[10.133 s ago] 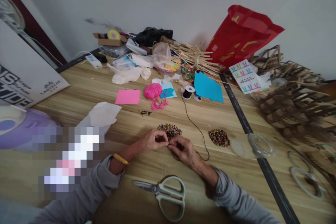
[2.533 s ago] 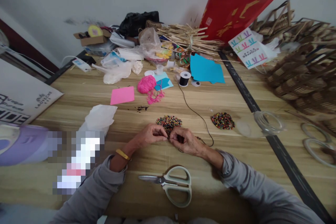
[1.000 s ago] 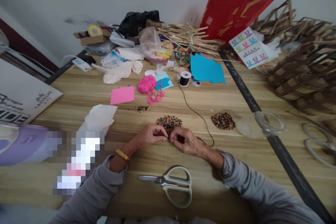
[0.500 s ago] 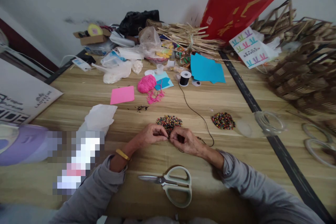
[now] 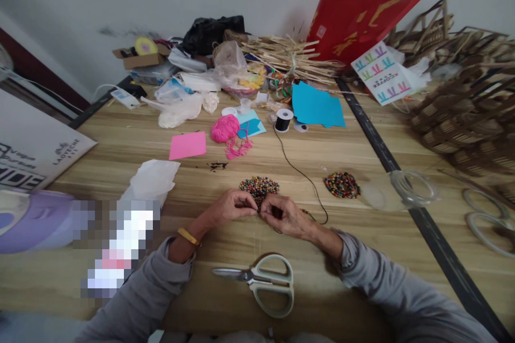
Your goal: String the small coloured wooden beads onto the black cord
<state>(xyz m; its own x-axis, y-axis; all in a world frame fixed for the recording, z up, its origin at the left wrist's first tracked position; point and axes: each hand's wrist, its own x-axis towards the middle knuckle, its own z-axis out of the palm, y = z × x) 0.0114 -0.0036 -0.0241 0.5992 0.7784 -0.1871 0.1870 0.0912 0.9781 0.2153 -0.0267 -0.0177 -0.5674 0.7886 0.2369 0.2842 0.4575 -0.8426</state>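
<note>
My left hand (image 5: 235, 207) is closed in a pinch, its fingertips almost meeting those of my right hand (image 5: 286, 216). What the left fingertips hold is too small to make out. A thin black cord (image 5: 302, 172) runs from a white spool (image 5: 284, 119) down to my right hand, which pinches it; a few beads show on the cord beside the wrist. Just beyond the fingertips lies a pile of multicoloured beads (image 5: 259, 185), partly hidden by the hands. Strung beads (image 5: 342, 185) lie coiled to the right. Scissors (image 5: 271, 282) with pale handles rest nearer me.
Pink yarn (image 5: 225, 128), a pink card (image 5: 188, 145) and blue sheets (image 5: 317, 104) lie farther back. Plastic bags and thin wooden strips (image 5: 281, 51) crowd the wall. Woven baskets (image 5: 462, 112) stand right, near clear tubing rings (image 5: 414, 187). A purple object (image 5: 44, 220) is at left.
</note>
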